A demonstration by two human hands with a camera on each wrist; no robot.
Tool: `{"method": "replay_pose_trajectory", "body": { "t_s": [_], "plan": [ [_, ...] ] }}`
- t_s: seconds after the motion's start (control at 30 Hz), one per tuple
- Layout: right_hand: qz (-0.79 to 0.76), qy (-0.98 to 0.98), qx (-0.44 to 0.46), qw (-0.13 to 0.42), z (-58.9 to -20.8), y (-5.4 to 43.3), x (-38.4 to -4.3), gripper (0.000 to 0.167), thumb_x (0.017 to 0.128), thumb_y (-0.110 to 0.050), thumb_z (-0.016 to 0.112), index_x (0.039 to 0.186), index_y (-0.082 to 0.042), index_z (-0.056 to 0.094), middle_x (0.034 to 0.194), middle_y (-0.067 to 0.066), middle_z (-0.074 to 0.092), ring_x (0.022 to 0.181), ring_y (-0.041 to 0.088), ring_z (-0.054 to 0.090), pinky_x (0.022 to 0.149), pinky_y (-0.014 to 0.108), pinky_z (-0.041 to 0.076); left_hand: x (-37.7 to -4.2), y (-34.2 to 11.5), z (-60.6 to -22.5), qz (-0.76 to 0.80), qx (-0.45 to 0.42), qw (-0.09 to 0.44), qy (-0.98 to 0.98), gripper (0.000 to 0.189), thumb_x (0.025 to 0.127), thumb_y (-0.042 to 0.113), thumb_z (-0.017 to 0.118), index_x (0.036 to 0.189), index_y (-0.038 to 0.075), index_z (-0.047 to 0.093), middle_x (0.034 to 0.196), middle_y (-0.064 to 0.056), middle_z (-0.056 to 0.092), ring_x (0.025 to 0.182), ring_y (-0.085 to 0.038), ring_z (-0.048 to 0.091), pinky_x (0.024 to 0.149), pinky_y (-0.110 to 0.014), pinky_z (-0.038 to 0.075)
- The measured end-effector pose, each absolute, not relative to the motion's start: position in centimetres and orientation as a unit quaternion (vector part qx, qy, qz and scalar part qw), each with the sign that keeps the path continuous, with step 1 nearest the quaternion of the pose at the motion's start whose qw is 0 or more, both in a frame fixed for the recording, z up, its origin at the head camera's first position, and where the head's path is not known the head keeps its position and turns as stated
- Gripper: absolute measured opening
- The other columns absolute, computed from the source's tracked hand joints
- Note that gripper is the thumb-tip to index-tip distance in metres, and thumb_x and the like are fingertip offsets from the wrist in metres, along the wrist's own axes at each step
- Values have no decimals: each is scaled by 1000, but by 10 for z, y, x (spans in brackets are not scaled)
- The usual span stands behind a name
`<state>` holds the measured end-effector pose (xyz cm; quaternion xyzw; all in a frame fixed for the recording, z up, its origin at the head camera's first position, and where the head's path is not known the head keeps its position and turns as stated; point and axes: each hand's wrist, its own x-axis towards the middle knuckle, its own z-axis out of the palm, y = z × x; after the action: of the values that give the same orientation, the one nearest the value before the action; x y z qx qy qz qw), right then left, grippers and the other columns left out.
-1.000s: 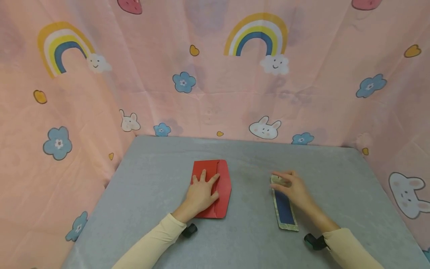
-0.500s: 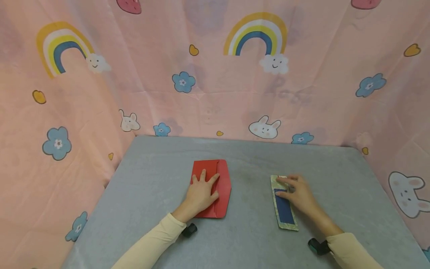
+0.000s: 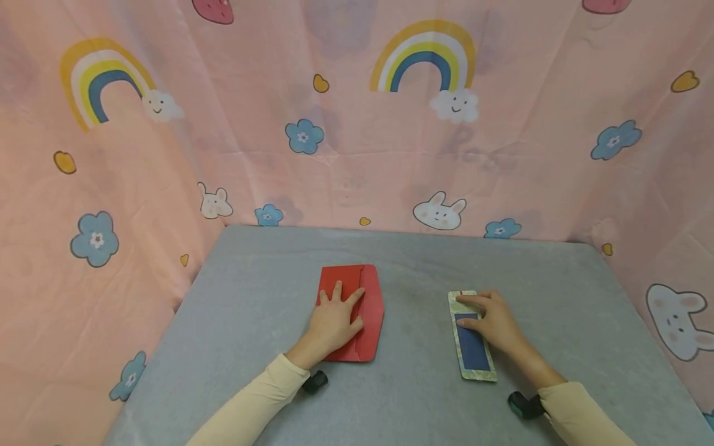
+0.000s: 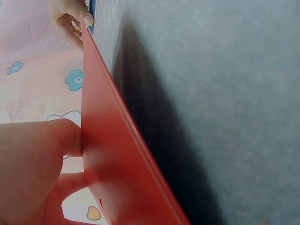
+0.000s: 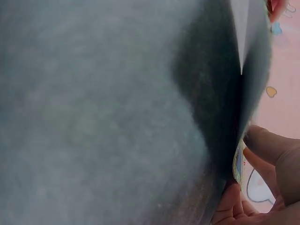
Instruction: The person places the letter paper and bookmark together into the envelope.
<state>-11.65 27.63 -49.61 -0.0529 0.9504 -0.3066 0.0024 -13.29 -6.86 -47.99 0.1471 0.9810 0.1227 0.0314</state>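
My left hand (image 3: 333, 321) lies with spread fingers on a red envelope (image 3: 370, 310), its flap side to the right. In the left wrist view the envelope (image 4: 105, 126) appears edge-on, a dark shadow beneath its edge. My right hand (image 3: 498, 320) rests its thumb and index finger on a narrow, flat card (image 3: 471, 350) with a pale green patterned border and dark blue panel. In the right wrist view that hand's thumb (image 5: 267, 145) touches the card's edge; a pale sheet (image 5: 240, 28) shows there. The other fingers are curled near the table.
A grey table (image 3: 413, 402) lies under both things, with bare cloth between them. Pink printed curtain (image 3: 357, 179) stands along its back and sides. A small black device (image 3: 315, 382) is at the left wrist, another black device (image 3: 525, 406) at the right.
My right hand's thumb and index finger have drawn back a little to the right from the card's far left corner. The card has barely shifted. My left hand has stayed still on the envelope.
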Motion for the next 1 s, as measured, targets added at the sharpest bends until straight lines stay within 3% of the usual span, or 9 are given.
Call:
{"method": "replay_pose_trajectory", "body": {
  "t_s": [0.23,0.53,0.67,0.77,0.87,0.93,1.0],
  "plan": [
    [-311,949,-55,0,-493,276,-118,51,78,-19,82,126,-7,68,112,22,56,82,23,45,68,33,35,-133,-69,-480,122,148,26,981,62,89,34,63,148,28,46,153,-25,41,129,-59,47,50,-32,52],
    [-316,945,-76,-13,-497,279,-120,51,76,-19,83,125,-9,69,124,21,61,98,31,56,79,42,44,-133,-69,-482,121,147,28,981,62,89,35,63,149,29,45,154,-25,41,130,-58,46,49,-31,51],
    [-333,939,-81,-7,-498,280,-121,52,77,-16,82,127,-8,68,132,19,61,115,38,58,91,52,47,-134,-69,-484,119,145,33,982,62,89,35,62,149,30,45,154,-24,40,130,-58,46,48,-30,50],
    [-342,936,-80,4,-496,281,-122,52,78,-16,81,128,-9,67,135,19,60,102,33,59,82,44,47,-134,-69,-484,122,145,33,981,62,89,35,62,149,30,45,154,-24,40,130,-58,46,46,-28,47],
    [-346,935,-80,12,-496,282,-123,52,79,-17,81,128,-10,67,135,18,61,80,18,48,67,31,37,-134,-69,-484,124,144,33,981,62,89,35,62,149,30,45,154,-24,40,130,-59,45,45,-27,45],
    [-350,933,-79,18,-496,282,-124,51,80,-17,80,128,-11,67,137,17,61,79,16,43,65,28,32,-134,-70,-483,123,144,32,981,62,89,35,62,149,30,45,154,-24,40,130,-58,45,45,-28,46],
    [-354,932,-79,21,-496,283,-124,50,80,-18,80,128,-11,67,138,17,60,89,18,51,70,27,35,-134,-70,-483,124,145,33,981,62,89,35,62,149,29,45,154,-25,40,130,-59,45,47,-29,49]
  ]
}}
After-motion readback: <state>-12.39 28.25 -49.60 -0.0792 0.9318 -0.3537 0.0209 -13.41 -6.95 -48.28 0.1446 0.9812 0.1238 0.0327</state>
